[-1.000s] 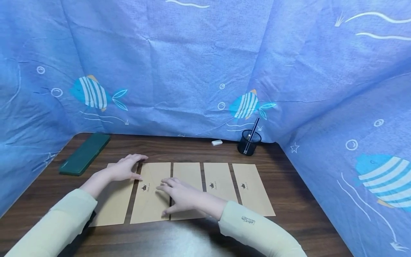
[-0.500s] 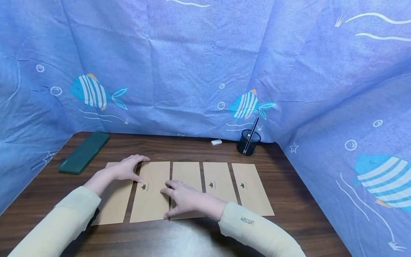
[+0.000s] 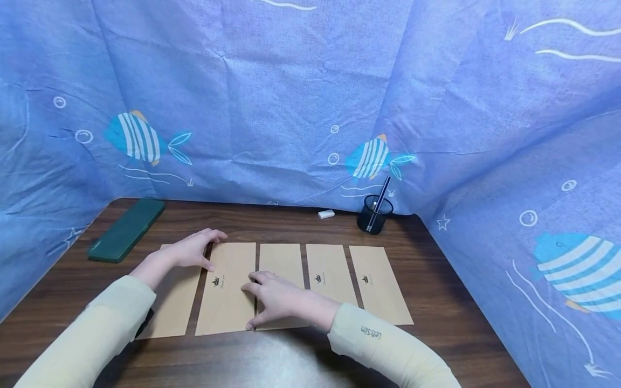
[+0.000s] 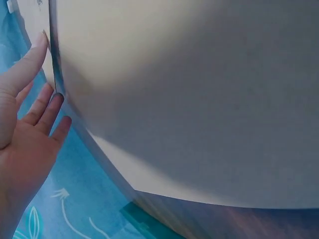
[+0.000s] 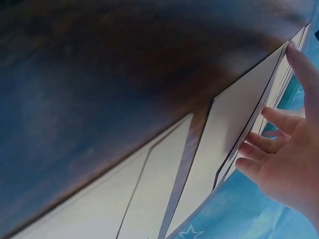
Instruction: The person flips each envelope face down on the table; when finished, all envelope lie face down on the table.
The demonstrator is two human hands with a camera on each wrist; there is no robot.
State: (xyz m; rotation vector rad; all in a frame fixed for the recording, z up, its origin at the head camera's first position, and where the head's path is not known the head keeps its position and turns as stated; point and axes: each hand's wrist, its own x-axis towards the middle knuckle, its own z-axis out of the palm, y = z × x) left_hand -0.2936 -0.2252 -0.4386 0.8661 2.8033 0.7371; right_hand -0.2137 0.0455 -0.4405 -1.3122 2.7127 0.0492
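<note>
Several tan paper envelopes lie side by side; the second from the left [image 3: 226,302] bears a small crown print. My left hand [image 3: 190,251] touches that envelope's upper left part, thumb and fingers spread, its wrist above the leftmost envelope [image 3: 176,307]. Over the gap between the second and the middle envelope [image 3: 281,258], my right hand [image 3: 278,299] rests with fingers spread and slightly bent. In the left wrist view the left hand [image 4: 30,119] has its fingertips at an envelope's edge. The right wrist view has the right hand [image 5: 289,149] with fingertips along an envelope edge.
A green case [image 3: 127,230] lies at the back left of the wooden table [image 3: 252,218]. At the back right stand a black mesh cup [image 3: 374,215] with pens and a white eraser [image 3: 326,214]. Two more envelopes [image 3: 332,258] lie to the right. A blue fish-print cloth [image 3: 291,81] surrounds the table.
The right hand has moved slightly right and its fingers have drawn in a little. The left hand has shifted very slightly. The envelopes keep nearly the same layout.
</note>
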